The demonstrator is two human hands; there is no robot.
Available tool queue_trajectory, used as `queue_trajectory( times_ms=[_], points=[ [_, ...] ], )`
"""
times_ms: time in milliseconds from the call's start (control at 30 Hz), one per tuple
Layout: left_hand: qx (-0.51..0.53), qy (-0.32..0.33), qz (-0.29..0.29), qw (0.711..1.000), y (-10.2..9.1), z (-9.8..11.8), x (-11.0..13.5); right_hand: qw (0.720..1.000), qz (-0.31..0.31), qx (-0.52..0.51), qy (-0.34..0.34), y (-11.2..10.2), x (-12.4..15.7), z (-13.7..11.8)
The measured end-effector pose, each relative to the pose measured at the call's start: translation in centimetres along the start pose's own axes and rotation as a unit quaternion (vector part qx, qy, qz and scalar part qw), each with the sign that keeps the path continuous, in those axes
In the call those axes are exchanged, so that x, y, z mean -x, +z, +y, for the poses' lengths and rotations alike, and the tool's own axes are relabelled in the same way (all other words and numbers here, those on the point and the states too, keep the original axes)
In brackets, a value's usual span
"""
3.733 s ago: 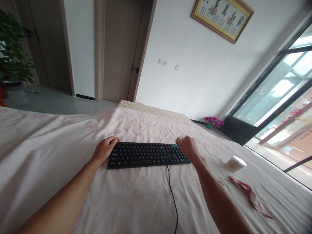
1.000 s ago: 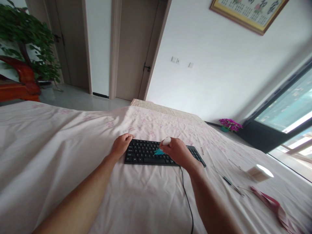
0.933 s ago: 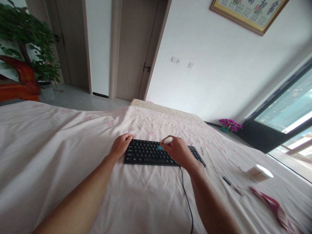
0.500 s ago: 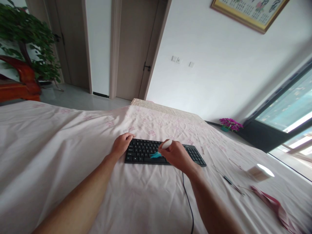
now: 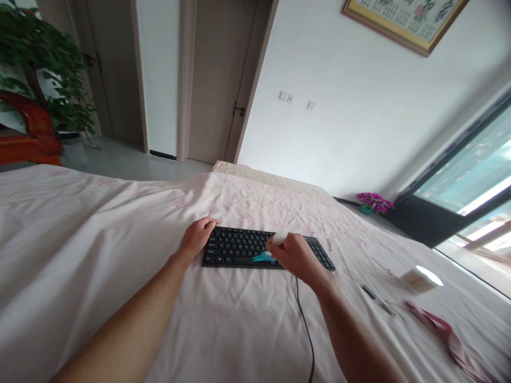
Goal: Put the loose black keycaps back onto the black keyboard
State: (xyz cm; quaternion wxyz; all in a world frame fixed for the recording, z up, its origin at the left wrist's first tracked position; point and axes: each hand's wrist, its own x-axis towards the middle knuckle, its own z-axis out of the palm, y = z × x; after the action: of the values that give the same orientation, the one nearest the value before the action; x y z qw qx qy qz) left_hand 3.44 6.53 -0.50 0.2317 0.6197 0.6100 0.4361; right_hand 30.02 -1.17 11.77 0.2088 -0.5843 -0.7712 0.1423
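A black keyboard (image 5: 235,247) lies flat on a pale pink flowered cloth (image 5: 223,324). My left hand (image 5: 198,234) grips its upper left corner, fingers closed at the edge. In my right hand (image 5: 293,254) is a small brush (image 5: 263,256) with a white rounded handle and blue bristles. Its bristles rest on the lower rows of keys near the space bar. The right hand hides part of the keyboard's right half. A black cable (image 5: 305,324) runs from the keyboard toward me.
To the right lie a thin tool with a dark grip (image 5: 371,292), a pale roll (image 5: 421,279) with a bright top, and a pink ribbon (image 5: 439,330). Beyond the cloth are a door (image 5: 217,80), purple flowers (image 5: 374,202), a wooden chair (image 5: 34,133) and a leafy plant (image 5: 43,69).
My right hand has moved the brush slightly right along the lower keys. My left hand stays at the keyboard's corner. The whole view has shifted a little.
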Motion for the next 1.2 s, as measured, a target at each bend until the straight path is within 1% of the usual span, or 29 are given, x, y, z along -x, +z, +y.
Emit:
queue_trajectory(
  times_ms=[67, 133, 200, 233, 267, 333, 400, 433, 467, 533, 600, 700, 800, 900, 967, 1100, 1167, 1200],
  points=[
    [0.0, -0.004, 0.0, 1.0, 0.0, 0.0, 0.0, 0.993, 0.034, 0.116, -0.001, -0.9, 0.0, 0.4],
    [0.001, -0.003, -0.001, 1.0, 0.0, 0.0, 0.0, 0.982, 0.069, 0.176, -0.004, -1.6, 0.0, 0.6],
    [0.002, -0.001, -0.004, 1.0, 0.0, 0.0, 0.1, 0.979, 0.093, 0.18, -0.008, -2.0, 0.1, 0.5],
    [0.002, -0.001, -0.003, 1.0, 0.0, 0.0, 0.1, 0.982, 0.092, 0.166, -0.011, -2.1, 0.1, 0.5],
    [0.002, -0.001, -0.003, 1.0, 0.0, 0.0, 0.1, 0.986, 0.081, 0.144, -0.014, -2.0, 0.2, 0.5],
    [0.002, 0.0, -0.001, 1.0, 0.0, -0.1, 0.0, 0.993, 0.04, 0.108, -0.021, -1.8, 0.4, 0.6],
    [0.001, 0.0, -0.001, 1.0, 0.1, -0.1, 0.0, 0.993, 0.005, 0.117, -0.019, -1.7, 0.5, 1.0],
    [0.0, -0.001, -0.002, 1.0, 0.1, -0.2, -0.1, 0.99, 0.002, 0.143, -0.01, -1.7, 0.5, 1.2],
    [-0.001, -0.003, -0.002, 1.0, 0.1, -0.2, -0.1, 0.984, 0.011, 0.179, 0.003, -1.7, 0.4, 1.5],
    [-0.004, -0.007, -0.002, 1.0, 0.1, -0.1, -0.1, 0.968, 0.048, 0.246, 0.026, -2.0, 0.3, 1.8],
    [-0.006, -0.008, -0.002, 1.0, 0.1, 0.0, -0.1, 0.957, 0.089, 0.274, 0.041, -2.4, 0.0, 1.8],
    [-0.005, -0.005, -0.004, 1.0, 0.0, 0.1, -0.1, 0.964, 0.13, 0.225, 0.062, -2.5, -0.8, 1.7],
    [-0.005, -0.007, -0.004, 1.0, 0.0, 0.2, -0.1, 0.973, 0.159, 0.154, 0.066, -1.9, -1.9, 1.8],
    [-0.006, -0.011, -0.005, 1.0, 0.0, 0.1, -0.1, 0.981, 0.147, 0.121, 0.044, -1.1, -2.7, 2.3],
    [-0.003, -0.011, -0.006, 1.0, 0.1, 0.1, -0.1, 0.982, 0.121, 0.134, 0.047, -1.1, -2.7, 2.6],
    [0.0, -0.009, -0.007, 1.0, 0.1, 0.0, -0.2, 0.969, 0.069, 0.222, 0.088, -2.5, -1.8, 2.4],
    [-0.001, -0.005, -0.007, 1.0, 0.1, 0.0, -0.1, 0.969, 0.06, 0.224, 0.085, -3.4, -1.4, 2.0],
    [-0.001, -0.004, -0.007, 1.0, 0.1, 0.0, -0.1, 0.973, 0.068, 0.207, 0.082, -3.6, -1.2, 1.8]
  ],
)
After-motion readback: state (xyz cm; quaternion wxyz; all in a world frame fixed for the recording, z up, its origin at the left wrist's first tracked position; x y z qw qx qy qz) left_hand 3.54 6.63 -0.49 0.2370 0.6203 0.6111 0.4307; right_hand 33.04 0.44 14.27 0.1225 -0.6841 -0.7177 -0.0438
